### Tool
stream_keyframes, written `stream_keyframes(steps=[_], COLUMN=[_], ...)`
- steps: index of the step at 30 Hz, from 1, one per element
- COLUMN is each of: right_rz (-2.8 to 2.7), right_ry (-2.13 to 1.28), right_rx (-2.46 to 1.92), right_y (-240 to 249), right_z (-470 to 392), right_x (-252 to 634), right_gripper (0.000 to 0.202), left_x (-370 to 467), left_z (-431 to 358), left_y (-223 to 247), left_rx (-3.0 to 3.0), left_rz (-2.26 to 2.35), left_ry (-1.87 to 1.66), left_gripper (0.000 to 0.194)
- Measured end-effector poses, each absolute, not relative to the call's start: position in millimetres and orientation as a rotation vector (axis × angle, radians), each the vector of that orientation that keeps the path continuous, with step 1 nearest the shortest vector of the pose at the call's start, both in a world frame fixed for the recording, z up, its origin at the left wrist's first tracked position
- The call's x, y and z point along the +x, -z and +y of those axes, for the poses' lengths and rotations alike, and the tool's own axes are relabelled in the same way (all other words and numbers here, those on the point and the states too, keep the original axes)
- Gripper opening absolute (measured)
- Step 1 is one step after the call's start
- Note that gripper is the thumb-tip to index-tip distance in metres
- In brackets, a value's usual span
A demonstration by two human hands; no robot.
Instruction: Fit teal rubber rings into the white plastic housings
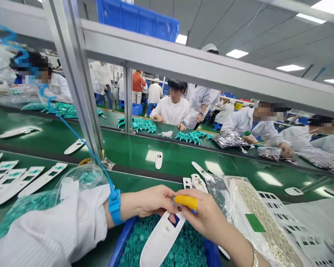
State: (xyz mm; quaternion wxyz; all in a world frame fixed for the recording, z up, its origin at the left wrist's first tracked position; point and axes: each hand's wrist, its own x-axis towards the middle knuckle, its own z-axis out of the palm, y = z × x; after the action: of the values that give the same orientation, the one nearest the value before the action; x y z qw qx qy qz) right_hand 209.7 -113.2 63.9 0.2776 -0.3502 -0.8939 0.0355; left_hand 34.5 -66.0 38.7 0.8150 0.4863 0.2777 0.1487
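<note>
Both hands meet at the upper end of a long white plastic housing (159,243) with a rectangular window, tilted over a blue bin (119,243). My left hand (156,200), with a blue strap at the wrist, is closed on that end; a fingertip shows through the window. Gripping the same end from the right is my right hand (204,207), its index finger in a yellow finger cover (186,201). A tiny teal bit shows between the fingertips, too small to name. Small teal rings (139,237) fill the bin under the housing.
On the left lie several white housings (43,180) and a clear bag (83,178) with teal parts. To the right are a plastic-wrapped sheet of beige parts (247,200) and more white pieces. A green conveyor (133,148) runs ahead, under a metal frame (183,52); co-workers sit beyond.
</note>
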Motion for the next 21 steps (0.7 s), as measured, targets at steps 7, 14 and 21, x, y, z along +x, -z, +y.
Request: stream_keyframes(steps=[7,14,21], right_rz=[-2.397,-2.266,-2.288], right_ry=[0.020,0.049,-0.060], right_rx=[-1.018,-1.117,-1.186], right_y=[-50.4,-36.3,-31.5], right_z=[-128.8,-133.1,-127.3], right_x=[211.7,208.2,205.2], right_gripper=[0.020,0.017,0.019], left_x=[30.1,36.2,42.3], left_z=[-79.1,-77.6,-76.8], left_y=[-39.9,-24.9,-16.1], left_rx=[1.113,1.091,1.095], left_rz=[0.633,0.675,0.662], left_ry=[-0.360,-0.456,-0.581], left_gripper=[0.022,0.025,0.021])
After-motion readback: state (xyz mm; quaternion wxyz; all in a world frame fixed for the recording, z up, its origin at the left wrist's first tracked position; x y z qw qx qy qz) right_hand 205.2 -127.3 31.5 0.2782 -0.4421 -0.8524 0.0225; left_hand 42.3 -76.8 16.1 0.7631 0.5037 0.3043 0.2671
